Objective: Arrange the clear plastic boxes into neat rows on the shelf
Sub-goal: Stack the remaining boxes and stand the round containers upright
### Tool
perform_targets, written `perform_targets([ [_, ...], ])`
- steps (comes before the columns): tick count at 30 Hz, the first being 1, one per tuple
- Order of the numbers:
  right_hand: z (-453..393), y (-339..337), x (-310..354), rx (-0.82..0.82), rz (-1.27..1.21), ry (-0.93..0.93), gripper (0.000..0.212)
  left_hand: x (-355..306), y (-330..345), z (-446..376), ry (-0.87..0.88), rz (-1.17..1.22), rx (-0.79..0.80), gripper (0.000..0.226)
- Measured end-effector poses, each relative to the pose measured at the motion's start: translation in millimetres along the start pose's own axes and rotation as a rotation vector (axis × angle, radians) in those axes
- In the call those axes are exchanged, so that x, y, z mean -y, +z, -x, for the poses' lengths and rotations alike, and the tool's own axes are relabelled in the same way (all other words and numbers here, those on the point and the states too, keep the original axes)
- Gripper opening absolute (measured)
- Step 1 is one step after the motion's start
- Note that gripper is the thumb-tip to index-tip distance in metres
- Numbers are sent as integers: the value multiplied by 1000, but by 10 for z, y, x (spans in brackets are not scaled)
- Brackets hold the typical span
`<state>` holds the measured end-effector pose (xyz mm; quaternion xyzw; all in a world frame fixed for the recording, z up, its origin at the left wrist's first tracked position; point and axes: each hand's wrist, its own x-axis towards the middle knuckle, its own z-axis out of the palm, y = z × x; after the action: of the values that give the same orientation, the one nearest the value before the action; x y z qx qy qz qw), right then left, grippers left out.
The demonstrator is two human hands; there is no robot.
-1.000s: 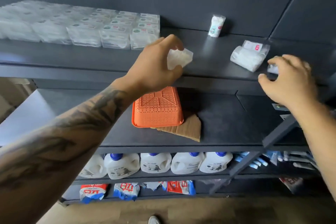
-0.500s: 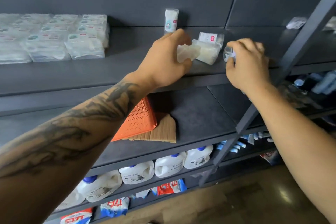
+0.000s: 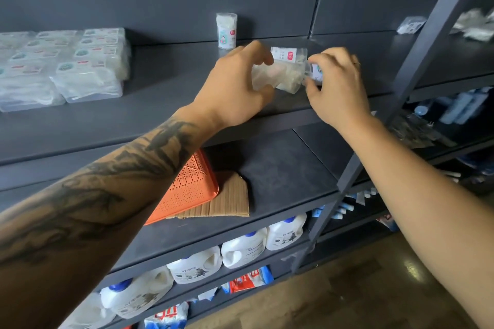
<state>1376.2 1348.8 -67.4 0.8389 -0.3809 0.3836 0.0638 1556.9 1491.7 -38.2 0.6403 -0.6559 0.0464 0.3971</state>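
- A small clear plastic box [image 3: 263, 78] is held by the left hand [image 3: 235, 88] above the top shelf [image 3: 171, 104], with the fingers [image 3: 260, 55] curled over its top and the thumb beneath it.
- A second clear box with a white label [image 3: 288, 68] lies just behind the held one and touches it; a red mark is printed on the label, but the writing is too small to be read.
- A small clear container with a blue-and-white label [image 3: 315, 73] is pinched by the right hand [image 3: 336, 85], whose fingers are curled around it; most of it is hidden by the hand.
- Neat rows of clear plastic boxes [image 3: 66, 67] are stacked at the left end of the shelf, well apart from the hands; green and red marks are seen on their lids, not legible.
- A clear upright tube [image 3: 226, 31] with a coloured label stands against the back wall, just behind the left hand.
- A dark metal upright post [image 3: 417, 72] crosses the view to the right of the right hand.
- On the shelf below, an orange perforated basket [image 3: 187, 189] lies upside down on a piece of cardboard [image 3: 227, 203], partly hidden by the left forearm.
- White jugs with blue caps [image 3: 246, 247] are lined up lower down, with red, white and blue bags [image 3: 248, 279] beneath them.
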Motion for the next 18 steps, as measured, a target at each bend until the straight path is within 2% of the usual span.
perform_targets([
  [8, -40, 14, 18, 45, -46, -29, 40, 102, -16, -3, -47, -16, 18, 38],
  [15, -63, -51, 113, 172, -108, -76, 45, 177, -53, 29, -91, -41, 17, 39],
  [18, -30, -102, 167, 165, -118, -64, 48, 203, -79, 71, -99, -38, 18, 39],
])
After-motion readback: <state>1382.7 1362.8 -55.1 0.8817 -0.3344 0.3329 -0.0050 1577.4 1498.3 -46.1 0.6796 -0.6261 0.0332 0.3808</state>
